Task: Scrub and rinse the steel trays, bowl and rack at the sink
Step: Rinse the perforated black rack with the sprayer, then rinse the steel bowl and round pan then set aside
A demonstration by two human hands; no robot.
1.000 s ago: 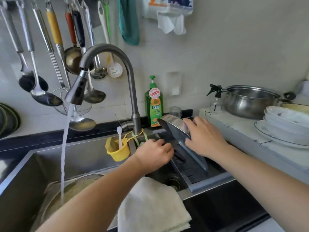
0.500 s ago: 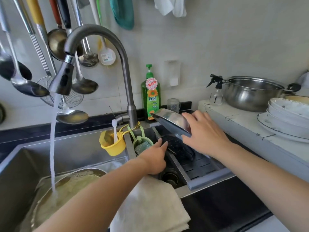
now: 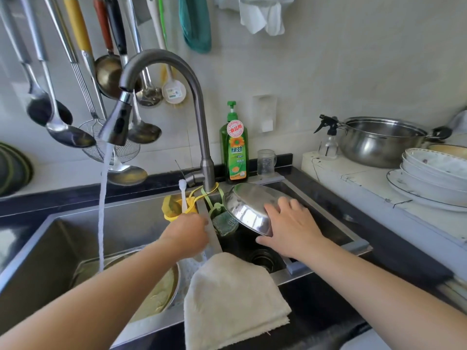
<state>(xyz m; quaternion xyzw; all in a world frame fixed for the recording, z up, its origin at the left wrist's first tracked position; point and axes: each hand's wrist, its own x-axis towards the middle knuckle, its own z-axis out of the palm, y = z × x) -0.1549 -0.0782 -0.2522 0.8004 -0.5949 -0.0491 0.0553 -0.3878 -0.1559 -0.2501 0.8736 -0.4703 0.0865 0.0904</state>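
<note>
**A:** Where is the steel tray (image 3: 249, 210) now?

**B:** Centre of the frame, tilted over the right basin of the sink (image 3: 328, 218). My right hand (image 3: 290, 229) lies on its underside, fingers spread and nearly straight, thumb under the lower rim. My left hand (image 3: 188, 232) sits at the divider, fingers curled round something I cannot make out.

**A:** How will it handle?

**B:** Stiff, light and, I judge, slick when wet. I'd grip it by the rim, thumb inside. Water from the faucet (image 3: 116, 125) falls into the left basin onto another steel dish (image 3: 156, 291).
</note>
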